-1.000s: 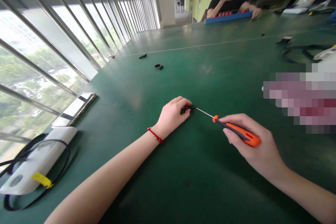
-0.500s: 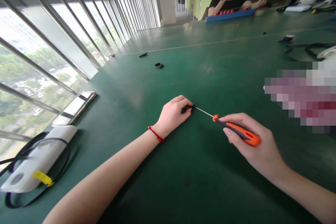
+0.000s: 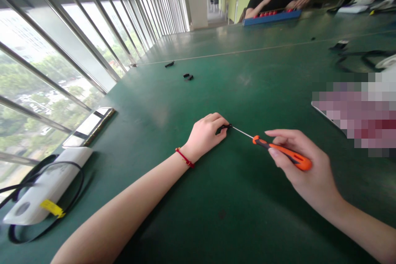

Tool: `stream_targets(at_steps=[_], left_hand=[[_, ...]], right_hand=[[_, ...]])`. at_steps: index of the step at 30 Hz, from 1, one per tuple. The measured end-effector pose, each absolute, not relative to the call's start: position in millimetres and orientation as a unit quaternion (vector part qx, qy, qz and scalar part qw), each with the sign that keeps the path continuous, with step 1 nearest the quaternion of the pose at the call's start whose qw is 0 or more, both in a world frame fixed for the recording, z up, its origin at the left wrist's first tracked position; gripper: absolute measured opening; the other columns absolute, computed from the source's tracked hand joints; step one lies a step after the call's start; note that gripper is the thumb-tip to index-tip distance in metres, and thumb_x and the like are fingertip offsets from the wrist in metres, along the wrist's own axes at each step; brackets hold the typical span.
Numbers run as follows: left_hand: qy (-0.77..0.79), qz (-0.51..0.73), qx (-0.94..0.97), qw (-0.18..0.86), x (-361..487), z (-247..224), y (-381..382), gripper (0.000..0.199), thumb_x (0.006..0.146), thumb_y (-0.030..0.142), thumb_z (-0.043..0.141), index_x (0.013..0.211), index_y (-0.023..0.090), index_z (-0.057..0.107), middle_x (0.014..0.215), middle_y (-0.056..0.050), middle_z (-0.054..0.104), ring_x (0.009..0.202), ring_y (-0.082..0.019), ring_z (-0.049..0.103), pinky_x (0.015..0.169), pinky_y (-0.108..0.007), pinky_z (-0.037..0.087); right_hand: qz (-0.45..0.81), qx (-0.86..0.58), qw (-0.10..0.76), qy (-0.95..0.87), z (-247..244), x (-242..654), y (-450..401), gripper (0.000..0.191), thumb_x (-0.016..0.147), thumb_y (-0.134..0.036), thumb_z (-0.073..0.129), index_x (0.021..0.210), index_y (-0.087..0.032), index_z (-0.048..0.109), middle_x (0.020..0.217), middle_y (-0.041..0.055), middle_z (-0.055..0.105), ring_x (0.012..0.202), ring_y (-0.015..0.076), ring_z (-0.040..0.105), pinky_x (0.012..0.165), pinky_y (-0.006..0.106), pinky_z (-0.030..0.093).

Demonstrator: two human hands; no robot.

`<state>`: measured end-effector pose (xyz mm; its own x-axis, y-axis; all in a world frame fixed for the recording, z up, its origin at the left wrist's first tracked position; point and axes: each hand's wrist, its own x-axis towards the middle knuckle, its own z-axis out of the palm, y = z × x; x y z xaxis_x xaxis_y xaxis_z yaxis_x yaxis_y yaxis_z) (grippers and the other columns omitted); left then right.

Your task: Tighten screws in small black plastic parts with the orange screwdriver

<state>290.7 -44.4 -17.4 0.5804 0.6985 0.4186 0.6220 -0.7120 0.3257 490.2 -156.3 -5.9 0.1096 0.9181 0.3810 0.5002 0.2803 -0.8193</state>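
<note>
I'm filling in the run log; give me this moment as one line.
left hand: pinches small black part on green table | right hand: holds orange screwdriver, tip at part | nearby: white device with cable at left

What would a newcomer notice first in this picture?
First, the orange screwdriver in the right hand, near the middle of the green table; its thin shaft points at a small black part pinched by the left hand. Next, a white device with black cable lies at the lower left, beside the windows.
</note>
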Motion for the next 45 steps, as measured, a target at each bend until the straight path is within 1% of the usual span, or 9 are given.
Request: stream_targets(at_steps=[7, 14, 20, 26, 32, 37, 39, 43, 45], left_hand=[[0.364, 0.262, 0.892, 0.058, 290.4, -18.4, -44.1, 0.016, 0.084, 0.018, 0.052, 0.092, 0.020, 0.066, 0.097, -0.004, 0.067, 0.089, -0.017, 0.062, 0.076, -0.028, 0.051], [0.367, 0.269, 0.888, 0.063, 290.3, -18.1, -44.0, 0.016, 0.083, 0.017, 0.053, 0.090, 0.019, 0.066, 0.096, -0.004, 0.067, 0.089, -0.017, 0.062, 0.075, -0.027, 0.051], [0.374, 0.263, 0.887, 0.069, 290.4, -16.5, -44.6, 0.016, 0.082, 0.018, 0.053, 0.092, 0.019, 0.067, 0.097, -0.004, 0.067, 0.086, -0.016, 0.063, 0.073, -0.026, 0.051], [0.369, 0.267, 0.888, 0.062, 290.5, -17.0, -44.4, 0.015, 0.082, 0.018, 0.054, 0.090, 0.018, 0.067, 0.096, -0.004, 0.067, 0.086, -0.016, 0.063, 0.072, -0.026, 0.051], [0.364, 0.272, 0.889, 0.053, 290.2, -18.4, -43.8, 0.015, 0.082, 0.018, 0.054, 0.090, 0.018, 0.067, 0.094, -0.003, 0.067, 0.085, -0.015, 0.063, 0.071, -0.025, 0.051], [0.364, 0.273, 0.889, 0.055, 290.4, -18.2, -44.0, 0.014, 0.081, 0.017, 0.055, 0.089, 0.018, 0.066, 0.095, -0.003, 0.067, 0.083, -0.015, 0.063, 0.070, -0.025, 0.051], [0.364, 0.273, 0.889, 0.057, 290.5, -18.2, -44.1, 0.014, 0.081, 0.017, 0.054, 0.089, 0.018, 0.066, 0.095, -0.003, 0.067, 0.084, -0.015, 0.063, 0.070, -0.024, 0.051], [0.369, 0.270, 0.888, 0.056, 290.6, -17.8, -44.3, 0.014, 0.082, 0.018, 0.054, 0.089, 0.018, 0.066, 0.095, -0.003, 0.067, 0.083, -0.015, 0.063, 0.069, -0.024, 0.051], [0.371, 0.268, 0.887, 0.058, 290.7, -17.4, -44.5, 0.014, 0.081, 0.018, 0.055, 0.089, 0.018, 0.066, 0.096, -0.004, 0.067, 0.083, -0.015, 0.063, 0.069, -0.024, 0.051]], right_hand=[[0.259, -0.576, 0.473, -0.615, -5.3, 491.1, -157.2, 0.017, 0.088, -0.035, 0.052, 0.098, -0.023, 0.059, 0.057, -0.0043, 0.049, 0.046, 0.0094, 0.044, 0.043, 0.023, 0.037], [0.199, -0.559, 0.527, -0.609, -5.2, 488.1, -155.1, 0.024, 0.077, -0.026, 0.063, 0.100, -0.023, 0.055, 0.089, 0.0028, 0.059, 0.078, 0.0155, 0.060, 0.067, 0.026, 0.051], [0.300, -0.577, 0.467, -0.599, -6.7, 489.3, -157.7, 0.018, 0.089, -0.037, 0.049, 0.099, -0.024, 0.055, 0.051, -0.0061, 0.044, 0.044, 0.0099, 0.042, 0.042, 0.023, 0.036], [0.220, -0.568, 0.541, -0.581, -7.4, 486.8, -155.5, 0.026, 0.077, -0.028, 0.064, 0.101, -0.023, 0.055, 0.090, 0.0027, 0.057, 0.074, 0.0143, 0.060, 0.066, 0.027, 0.051], [0.304, -0.566, 0.485, -0.594, -7.4, 487.6, -155.9, 0.017, 0.086, -0.036, 0.053, 0.098, -0.023, 0.056, 0.054, -0.0054, 0.046, 0.042, 0.0095, 0.042, 0.039, 0.022, 0.036], [0.214, -0.563, 0.534, -0.593, -7.7, 487.1, -155.2, 0.022, 0.078, -0.029, 0.063, 0.098, -0.023, 0.057, 0.084, 0.0023, 0.059, 0.067, 0.0133, 0.059, 0.061, 0.026, 0.051], [0.210, -0.549, 0.546, -0.597, -7.2, 486.9, -155.1, 0.028, 0.076, -0.027, 0.064, 0.102, -0.023, 0.055, 0.085, 0.0021, 0.058, 0.071, 0.0144, 0.060, 0.065, 0.027, 0.052], [0.276, -0.560, 0.504, -0.597, -6.5, 486.8, -156.0, 0.020, 0.082, -0.032, 0.059, 0.099, -0.022, 0.056, 0.059, -0.0040, 0.051, 0.048, 0.0103, 0.049, 0.044, 0.022, 0.043], [0.280, -0.570, 0.496, -0.592, -7.0, 486.8, -156.0, 0.018, 0.083, -0.035, 0.058, 0.096, -0.022, 0.057, 0.060, -0.0034, 0.052, 0.046, 0.0095, 0.049, 0.043, 0.022, 0.042]])
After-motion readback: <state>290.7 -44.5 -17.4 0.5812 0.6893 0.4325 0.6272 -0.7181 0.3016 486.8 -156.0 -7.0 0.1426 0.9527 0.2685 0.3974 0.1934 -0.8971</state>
